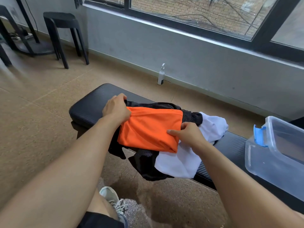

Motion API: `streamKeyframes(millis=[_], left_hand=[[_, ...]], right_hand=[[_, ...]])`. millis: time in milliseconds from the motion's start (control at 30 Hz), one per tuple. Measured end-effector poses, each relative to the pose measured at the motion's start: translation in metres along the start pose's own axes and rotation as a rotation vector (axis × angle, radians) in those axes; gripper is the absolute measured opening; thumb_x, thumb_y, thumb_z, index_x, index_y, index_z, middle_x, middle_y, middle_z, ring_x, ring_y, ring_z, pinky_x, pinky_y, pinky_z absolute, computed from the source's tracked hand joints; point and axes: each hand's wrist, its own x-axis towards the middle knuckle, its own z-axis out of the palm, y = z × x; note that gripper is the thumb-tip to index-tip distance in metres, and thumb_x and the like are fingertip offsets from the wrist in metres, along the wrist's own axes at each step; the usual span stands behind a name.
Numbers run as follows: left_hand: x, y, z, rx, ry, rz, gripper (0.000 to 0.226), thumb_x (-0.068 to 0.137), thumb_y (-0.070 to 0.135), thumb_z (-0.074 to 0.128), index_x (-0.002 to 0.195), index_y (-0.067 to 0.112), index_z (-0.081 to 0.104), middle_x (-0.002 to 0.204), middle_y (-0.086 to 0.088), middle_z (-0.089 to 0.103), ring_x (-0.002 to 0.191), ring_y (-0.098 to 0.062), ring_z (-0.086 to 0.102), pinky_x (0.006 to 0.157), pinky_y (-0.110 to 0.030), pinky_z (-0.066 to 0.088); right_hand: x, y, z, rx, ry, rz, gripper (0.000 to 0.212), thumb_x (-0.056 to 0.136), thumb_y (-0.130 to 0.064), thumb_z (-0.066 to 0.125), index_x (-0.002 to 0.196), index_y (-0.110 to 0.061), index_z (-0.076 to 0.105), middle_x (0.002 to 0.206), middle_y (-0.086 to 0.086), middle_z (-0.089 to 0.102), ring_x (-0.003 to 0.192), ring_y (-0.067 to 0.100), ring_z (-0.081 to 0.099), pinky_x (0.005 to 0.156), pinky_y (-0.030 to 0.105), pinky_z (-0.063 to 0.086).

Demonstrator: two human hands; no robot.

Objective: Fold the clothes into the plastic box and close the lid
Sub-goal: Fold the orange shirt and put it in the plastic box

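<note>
STEP: you're folding the bright orange cloth garment point(148, 128) at frame centre | GRIP: left hand point(116, 108) bunches its upper-left edge, right hand point(186, 133) pinches the lower-right fold | NEXT: likely carry it right — into the clear plastic box point(278, 145).

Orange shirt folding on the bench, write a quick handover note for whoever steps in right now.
Left hand grips the far left corner of the folded orange fabric garment; right hand pinches its near right edge.
The orange garment lies on a crumpled black mesh garment and a white cloth garment, all on the black padded bench.
The clear plastic box with blue latch sits on the bench's right end; its lid is not identifiable.
Done: orange garment looks folded.
Left: fold the black and white garments, box everything, close the lid.
</note>
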Motion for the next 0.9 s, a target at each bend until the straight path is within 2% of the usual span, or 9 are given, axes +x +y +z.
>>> streamKeyframes(millis=[133,300,367,467,533,600,667,800,900], left_hand=[[-0.008,0.016,-0.002,-0.082,-0.086,0.144,0.058,0.081,0.026,0.082,0.134,0.025,0.057,0.131,0.003,0.064,0.122,-0.022,0.059,0.100,-0.037,0.047],[-0.018,0.023,0.006,-0.040,-0.198,0.235,0.046,0.082,0.030,0.081,0.125,0.028,0.062,0.121,0.007,0.067,0.117,-0.018,0.060,0.099,-0.037,0.047],[-0.021,0.027,0.006,-0.077,-0.174,0.302,0.043,0.084,0.034,0.079,0.124,0.029,0.063,0.123,0.008,0.068,0.120,-0.016,0.059,0.103,-0.039,0.047],[-0.027,0.041,0.003,-0.188,-0.136,0.432,0.043,0.086,0.042,0.076,0.126,0.030,0.064,0.128,0.009,0.066,0.124,-0.013,0.057,0.107,-0.040,0.046],[-0.033,0.052,0.001,-0.243,-0.125,0.489,0.042,0.089,0.046,0.071,0.128,0.031,0.063,0.131,0.010,0.064,0.125,-0.010,0.055,0.107,-0.037,0.044],[-0.039,0.061,0.001,-0.309,-0.128,0.517,0.040,0.092,0.045,0.069,0.128,0.031,0.063,0.132,0.013,0.062,0.121,-0.004,0.051,0.104,-0.031,0.041],[-0.044,0.068,0.003,-0.340,-0.144,0.531,0.038,0.092,0.041,0.070,0.128,0.030,0.064,0.129,0.016,0.059,0.116,-0.001,0.046,0.100,-0.027,0.037],[-0.048,0.075,0.016,-0.293,-0.177,0.589,0.035,0.090,0.038,0.072,0.123,0.031,0.066,0.126,0.015,0.065,0.119,-0.005,0.056,0.104,-0.035,0.046],[-0.055,0.081,0.030,-0.245,-0.274,0.652,0.030,0.089,0.035,0.075,0.117,0.035,0.068,0.118,0.020,0.068,0.115,-0.001,0.059,0.102,-0.033,0.048]], right_hand=[[-0.003,0.000,0.008,-0.109,0.154,-0.058,0.041,0.068,-0.050,0.079,0.089,-0.030,0.051,0.087,-0.007,0.065,0.085,0.019,0.065,0.076,0.045,0.056],[-0.008,-0.001,0.010,-0.228,0.150,-0.032,0.041,0.078,-0.058,0.069,0.075,-0.020,0.054,0.075,-0.005,0.065,0.076,0.021,0.064,0.070,0.037,0.051],[-0.012,-0.004,0.007,-0.132,0.151,-0.096,0.039,0.080,-0.051,0.070,0.072,-0.016,0.054,0.072,0.000,0.065,0.075,0.025,0.065,0.068,0.040,0.052],[-0.021,-0.013,-0.002,0.103,0.159,-0.247,0.038,0.084,-0.041,0.066,0.092,-0.005,0.060,0.089,0.015,0.068,0.084,0.029,0.065,0.078,0.050,0.054],[-0.027,-0.017,-0.014,0.206,0.162,-0.304,0.038,0.086,-0.038,0.065,0.098,-0.002,0.057,0.096,0.023,0.064,0.079,0.024,0.060,0.080,0.051,0.052],[-0.030,-0.019,-0.035,0.258,0.154,-0.311,0.027,0.089,-0.030,0.068,0.099,-0.008,0.057,0.091,0.023,0.063,0.076,0.016,0.056,0.077,0.047,0.051],[-0.030,-0.016,-0.066,0.273,0.085,-0.293,0.020,0.088,-0.026,0.072,0.099,-0.019,0.057,0.079,0.010,0.061,0.073,0.013,0.057,0.071,0.040,0.052],[-0.022,0.001,-0.129,-0.050,0.055,-0.212,0.033,0.087,-0.024,0.073,0.116,-0.027,0.059,0.102,0.002,0.071,0.094,0.021,0.067,0.087,0.045,0.056],[-0.018,0.017,-0.147,-0.455,0.111,-0.195,0.043,0.091,-0.019,0.065,0.132,-0.026,0.052,0.117,0.006,0.068,0.106,0.028,0.062,0.081,0.035,0.046]])
